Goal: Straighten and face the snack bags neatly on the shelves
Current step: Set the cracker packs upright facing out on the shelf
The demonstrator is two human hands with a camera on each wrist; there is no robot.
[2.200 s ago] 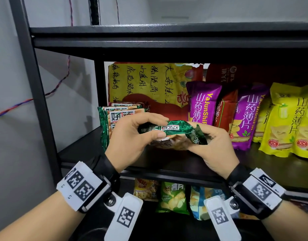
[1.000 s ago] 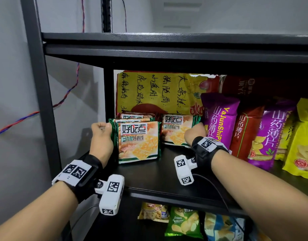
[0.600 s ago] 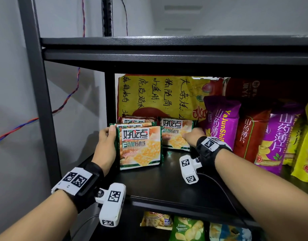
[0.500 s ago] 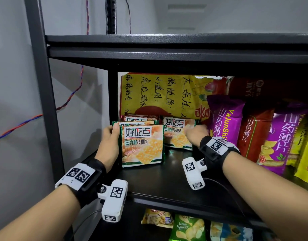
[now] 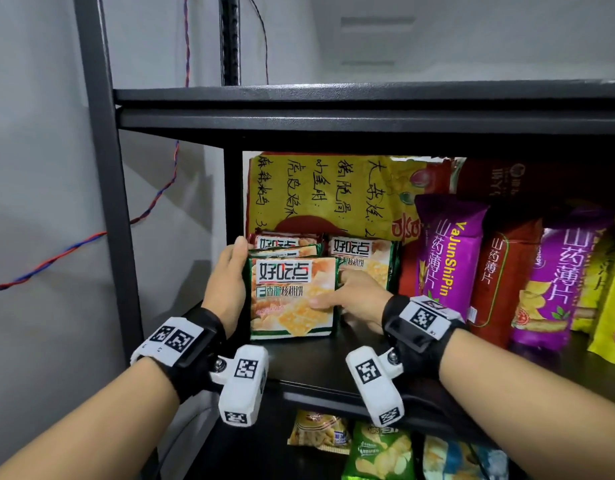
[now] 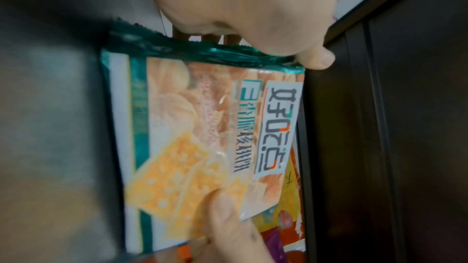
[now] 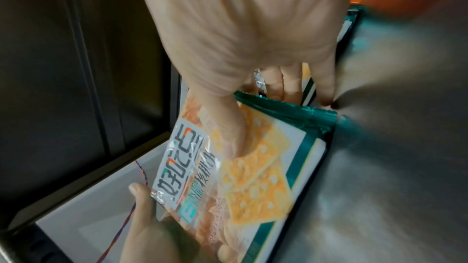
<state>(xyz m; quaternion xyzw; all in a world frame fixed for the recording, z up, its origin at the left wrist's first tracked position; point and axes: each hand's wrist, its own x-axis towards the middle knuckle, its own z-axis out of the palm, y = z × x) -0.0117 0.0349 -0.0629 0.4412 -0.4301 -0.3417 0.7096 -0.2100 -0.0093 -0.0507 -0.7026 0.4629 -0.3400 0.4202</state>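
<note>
Hands come first: the left hand (image 5: 226,282) lies flat along the left edge of the front cracker pack (image 5: 292,297), fingers straight and reaching up past its top corner, while the right hand (image 5: 354,296) takes the pack's right edge, thumb across the printed face and fingers behind. The pack stands upright near the front left corner of the shelf (image 5: 334,362), face forward.

Only the left wrist view shows the left thumb tip touching the green crimped seam of the pack (image 6: 202,137), and the other hand's thumb pressed on the cracker print. The right wrist view alone shows the right hand (image 7: 248,47) with its fingers tucked behind the pack (image 7: 253,167), between it and the next pack, one fingertip down on the shelf. Both wrist views are somewhat blurred.

The pack is a flat, glossy, square pouch, green-bordered, with a white label of dark characters above pictured yellow crackers.

Behind it stand more packs of the same kind (image 5: 285,242), and another (image 5: 365,258) just to the right. Further right along the shelf stand a purple bag (image 5: 444,251), a red bag (image 5: 500,271) and a second purple bag (image 5: 562,282). At the back edge leans a large yellow bag (image 5: 320,195) with handwritten characters.
</note>
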